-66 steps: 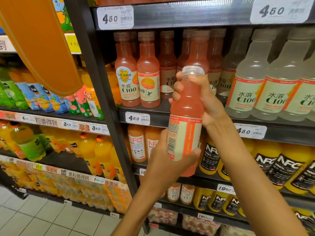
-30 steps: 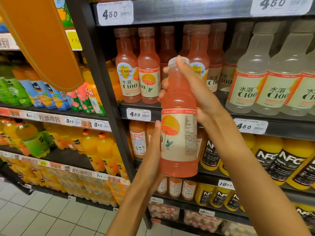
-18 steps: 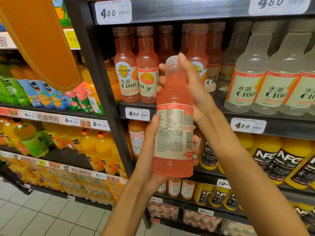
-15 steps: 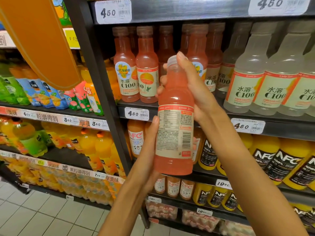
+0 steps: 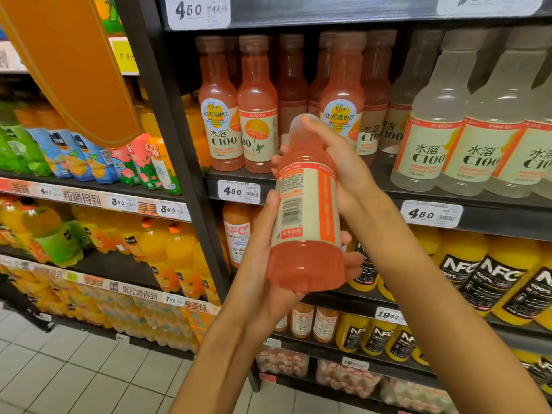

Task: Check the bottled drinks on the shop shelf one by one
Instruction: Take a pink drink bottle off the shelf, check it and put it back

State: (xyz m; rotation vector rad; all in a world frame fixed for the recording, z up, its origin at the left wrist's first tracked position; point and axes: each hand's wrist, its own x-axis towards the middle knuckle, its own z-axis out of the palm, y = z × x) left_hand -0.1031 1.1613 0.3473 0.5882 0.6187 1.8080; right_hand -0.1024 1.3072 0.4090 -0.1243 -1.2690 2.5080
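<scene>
Here both hands, left hand [image 5: 263,264] and right hand [image 5: 337,162], grasp a pink bottle [image 5: 304,222], barcode showing; its print seems blurred.

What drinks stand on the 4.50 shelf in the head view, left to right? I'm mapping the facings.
Two pink C100 bottles → the pink bottle held out in front by both hands → another pink C100 bottle → cloudy white C100 bottles.

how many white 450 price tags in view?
4 white price tags. Top dark metal shelf edge: left, and right (cropped, blurry). Next edge down: left, right. The held pink plastic bottle may hide another.
</scene>
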